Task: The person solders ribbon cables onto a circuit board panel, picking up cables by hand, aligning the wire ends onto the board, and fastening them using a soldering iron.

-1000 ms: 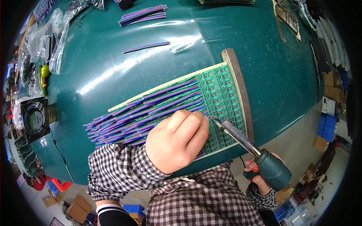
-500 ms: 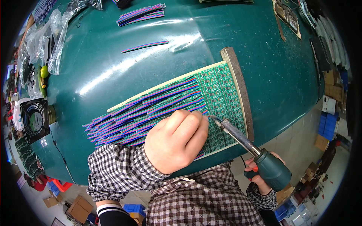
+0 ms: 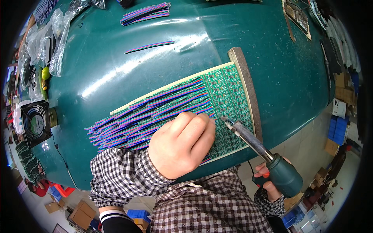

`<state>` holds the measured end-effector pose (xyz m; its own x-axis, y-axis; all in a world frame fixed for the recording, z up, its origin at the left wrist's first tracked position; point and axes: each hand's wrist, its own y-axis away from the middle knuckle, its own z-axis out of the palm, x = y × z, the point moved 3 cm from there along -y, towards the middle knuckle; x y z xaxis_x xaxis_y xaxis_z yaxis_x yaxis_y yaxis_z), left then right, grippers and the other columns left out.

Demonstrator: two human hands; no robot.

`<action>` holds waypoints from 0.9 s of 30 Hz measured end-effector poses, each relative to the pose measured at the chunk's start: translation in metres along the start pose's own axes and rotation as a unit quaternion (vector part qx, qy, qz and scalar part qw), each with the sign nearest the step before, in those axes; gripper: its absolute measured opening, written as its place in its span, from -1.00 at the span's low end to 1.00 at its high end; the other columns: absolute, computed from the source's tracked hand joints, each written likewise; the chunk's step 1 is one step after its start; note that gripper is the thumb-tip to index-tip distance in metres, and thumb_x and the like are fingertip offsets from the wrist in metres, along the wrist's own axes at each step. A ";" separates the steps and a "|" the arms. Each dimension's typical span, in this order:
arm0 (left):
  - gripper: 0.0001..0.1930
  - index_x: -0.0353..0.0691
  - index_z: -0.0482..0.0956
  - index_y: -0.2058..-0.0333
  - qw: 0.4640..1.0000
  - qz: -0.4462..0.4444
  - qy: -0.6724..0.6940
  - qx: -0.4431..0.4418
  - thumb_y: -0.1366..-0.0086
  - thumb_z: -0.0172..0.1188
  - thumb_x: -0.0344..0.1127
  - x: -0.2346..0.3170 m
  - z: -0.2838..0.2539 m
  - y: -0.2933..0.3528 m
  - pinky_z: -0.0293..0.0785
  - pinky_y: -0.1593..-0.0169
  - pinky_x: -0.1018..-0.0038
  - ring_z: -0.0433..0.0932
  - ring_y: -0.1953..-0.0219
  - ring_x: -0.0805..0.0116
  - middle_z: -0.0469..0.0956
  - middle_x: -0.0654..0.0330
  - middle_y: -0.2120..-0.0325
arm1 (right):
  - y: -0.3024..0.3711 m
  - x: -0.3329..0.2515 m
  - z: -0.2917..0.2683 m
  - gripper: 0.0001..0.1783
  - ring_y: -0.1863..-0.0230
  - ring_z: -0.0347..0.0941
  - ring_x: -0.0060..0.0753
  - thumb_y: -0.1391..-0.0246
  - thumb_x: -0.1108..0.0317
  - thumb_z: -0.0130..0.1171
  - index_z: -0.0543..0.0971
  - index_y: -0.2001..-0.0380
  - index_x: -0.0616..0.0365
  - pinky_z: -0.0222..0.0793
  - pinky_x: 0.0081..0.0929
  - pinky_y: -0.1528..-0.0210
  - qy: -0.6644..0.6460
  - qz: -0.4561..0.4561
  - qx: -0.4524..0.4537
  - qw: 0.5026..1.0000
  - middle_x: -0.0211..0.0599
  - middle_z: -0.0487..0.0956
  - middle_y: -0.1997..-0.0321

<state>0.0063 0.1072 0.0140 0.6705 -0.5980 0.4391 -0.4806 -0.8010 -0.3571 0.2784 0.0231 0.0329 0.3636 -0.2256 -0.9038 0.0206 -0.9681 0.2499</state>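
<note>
My right hand (image 3: 269,182) grips a soldering gun (image 3: 285,176) with a dark green body and a long metal barrel. Its bent tip points at a green circuit board panel (image 3: 229,93), just right of my left hand (image 3: 182,141). Whether the tip touches the board, I cannot tell. My left hand is closed over the panel's near part, its fingertips hidden beneath it. Rows of flat multicoloured ribbon wires (image 3: 171,99) lie across the panel, their right ends in a line on the boards and their left ends past its edge.
A brown bar (image 3: 245,93) borders the panel's right end. Beyond lie a single ribbon wire (image 3: 149,47) and a bundle of ribbon wires (image 3: 145,14) on the green table mat (image 3: 105,70). At the left stand a black fan (image 3: 37,122) with a cord and some clear plastic bags (image 3: 60,40).
The soldering gun has shifted slightly right, its tip drawing away from my left fingers. My left hand has hardly moved.
</note>
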 end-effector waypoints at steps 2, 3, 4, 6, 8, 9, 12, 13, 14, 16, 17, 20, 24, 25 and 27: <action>-0.60 -0.38 0.70 0.21 1.000 -0.002 0.003 0.003 0.12 0.26 -0.42 0.000 0.000 0.000 0.60 0.27 0.40 0.59 0.28 0.24 0.58 0.13 0.27 | 0.001 0.003 -0.001 -0.55 0.25 0.68 -0.37 -0.06 -0.14 0.45 0.76 0.27 0.03 0.54 -0.36 0.11 -0.010 -0.005 -0.015 1.000 -0.48 0.77 0.28; -0.60 -0.37 0.71 0.21 1.000 -0.007 0.006 0.006 0.13 0.26 -0.43 -0.001 0.001 0.000 0.60 0.28 0.40 0.59 0.29 0.24 0.58 0.14 0.28 | 0.001 0.003 -0.001 -0.55 0.25 0.68 -0.37 -0.06 -0.14 0.45 0.76 0.27 0.03 0.54 -0.36 0.11 -0.010 -0.005 -0.015 1.000 -0.48 0.77 0.28; -0.61 -0.36 0.71 0.22 1.000 -0.012 0.010 0.010 0.13 0.27 -0.44 -0.001 0.002 0.000 0.60 0.29 0.40 0.59 0.30 0.25 0.58 0.15 0.29 | 0.002 0.004 -0.001 -0.54 0.25 0.68 -0.38 -0.05 -0.14 0.46 0.76 0.27 0.04 0.53 -0.36 0.10 -0.013 -0.002 -0.014 1.000 -0.46 0.77 0.27; -0.61 -0.35 0.71 0.22 1.000 -0.016 0.020 0.010 0.14 0.28 -0.46 -0.003 0.001 0.000 0.59 0.29 0.40 0.59 0.30 0.24 0.59 0.15 0.29 | 0.001 0.003 0.000 -0.54 0.26 0.68 -0.39 -0.05 -0.14 0.46 0.76 0.27 0.04 0.53 -0.37 0.10 -0.017 0.001 -0.014 1.000 -0.45 0.77 0.26; -0.62 -0.35 0.71 0.23 0.999 -0.019 0.032 0.011 0.14 0.29 -0.47 -0.004 0.001 -0.001 0.58 0.30 0.40 0.58 0.31 0.24 0.59 0.15 0.30 | -0.001 0.000 0.001 -0.53 0.27 0.69 -0.42 -0.04 -0.14 0.47 0.76 0.28 0.06 0.52 -0.38 0.10 -0.033 0.013 -0.006 0.999 -0.43 0.77 0.29; -0.62 -0.35 0.71 0.23 0.999 -0.020 0.037 0.011 0.15 0.30 -0.48 -0.005 0.001 0.000 0.57 0.31 0.40 0.58 0.32 0.24 0.59 0.15 0.30 | 0.000 0.000 0.002 -0.53 0.27 0.69 -0.42 -0.04 -0.14 0.47 0.76 0.28 0.06 0.52 -0.38 0.10 -0.033 0.014 -0.005 0.999 -0.43 0.77 0.29; -0.61 -0.35 0.70 0.23 0.998 -0.026 0.049 0.011 0.15 0.32 -0.50 -0.006 0.001 -0.001 0.55 0.32 0.39 0.58 0.33 0.23 0.59 0.15 0.30 | 0.001 0.004 0.002 -0.52 0.28 0.69 -0.44 -0.03 -0.14 0.47 0.76 0.30 0.08 0.51 -0.39 0.09 -0.025 0.009 0.009 1.000 -0.43 0.77 0.33; -0.61 -0.35 0.70 0.23 0.998 -0.030 0.056 0.010 0.16 0.32 -0.52 -0.006 0.000 -0.001 0.54 0.32 0.38 0.58 0.33 0.23 0.59 0.15 0.30 | 0.001 0.004 0.002 -0.52 0.28 0.69 -0.44 -0.03 -0.14 0.48 0.76 0.31 0.09 0.51 -0.39 0.09 -0.030 0.008 0.013 0.999 -0.43 0.77 0.35; -0.61 -0.35 0.70 0.23 0.998 -0.030 0.056 0.010 0.16 0.32 -0.52 -0.007 0.000 -0.001 0.54 0.32 0.38 0.58 0.33 0.23 0.59 0.15 0.30 | 0.002 0.005 0.002 -0.53 0.28 0.68 -0.45 -0.03 -0.13 0.48 0.76 0.32 0.09 0.51 -0.39 0.08 -0.035 0.008 0.017 0.999 -0.44 0.77 0.37; -0.61 -0.36 0.70 0.22 0.997 -0.030 0.070 0.014 0.16 0.33 -0.53 -0.010 0.000 -0.001 0.54 0.32 0.38 0.57 0.34 0.22 0.58 0.15 0.31 | 0.007 0.021 -0.007 -0.32 0.26 0.65 -0.30 -0.01 -0.08 0.52 0.52 0.07 0.28 0.58 -0.32 0.13 -0.018 -0.014 -0.022 0.999 -0.26 0.70 0.34; -0.61 -0.36 0.70 0.22 0.997 -0.029 0.071 0.014 0.16 0.33 -0.53 -0.010 0.000 -0.001 0.54 0.32 0.38 0.57 0.34 0.22 0.58 0.15 0.31 | 0.009 0.024 -0.008 -0.02 0.23 0.61 -0.16 0.01 -0.03 0.56 0.28 -0.19 0.46 0.65 -0.25 0.17 -0.001 -0.035 -0.061 0.998 -0.08 0.62 0.31; -0.60 -0.36 0.70 0.21 0.997 -0.027 0.066 0.014 0.15 0.33 -0.53 -0.008 0.000 -0.001 0.54 0.31 0.37 0.57 0.33 0.22 0.58 0.15 0.30 | 0.001 0.004 0.002 -0.56 0.28 0.68 -0.43 -0.02 -0.11 0.49 0.77 0.31 0.06 0.51 -0.37 0.11 -0.022 0.002 -0.005 1.000 -0.46 0.77 0.34; -0.60 -0.36 0.70 0.20 0.998 -0.023 0.054 0.003 0.14 0.32 -0.52 -0.007 0.000 0.000 0.55 0.30 0.37 0.56 0.31 0.22 0.58 0.14 0.29 | 0.000 0.004 0.003 -0.55 0.28 0.67 -0.40 0.00 -0.11 0.51 0.77 0.28 0.05 0.51 -0.38 0.15 -0.007 -0.006 -0.013 1.000 -0.47 0.77 0.31; -0.60 -0.37 0.70 0.20 0.998 -0.022 0.054 -0.001 0.14 0.32 -0.51 -0.007 0.000 -0.001 0.55 0.30 0.37 0.56 0.31 0.22 0.57 0.14 0.28 | 0.000 0.003 0.003 -0.54 0.29 0.67 -0.39 0.02 -0.10 0.52 0.78 0.27 0.06 0.52 -0.39 0.17 -0.005 0.001 -0.013 1.000 -0.46 0.77 0.31; -0.60 -0.37 0.70 0.20 0.998 -0.021 0.052 -0.003 0.14 0.32 -0.51 -0.007 0.000 -0.001 0.55 0.30 0.38 0.56 0.31 0.22 0.57 0.14 0.28 | 0.000 0.002 0.002 -0.54 0.29 0.67 -0.37 0.03 -0.10 0.53 0.78 0.27 0.06 0.52 -0.39 0.18 -0.004 0.007 -0.012 1.000 -0.46 0.77 0.30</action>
<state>0.0018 0.1121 0.0113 0.6278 -0.5633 0.5373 -0.4572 -0.8254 -0.3311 0.2768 0.0223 0.0303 0.3572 -0.2409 -0.9024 0.0370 -0.9618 0.2714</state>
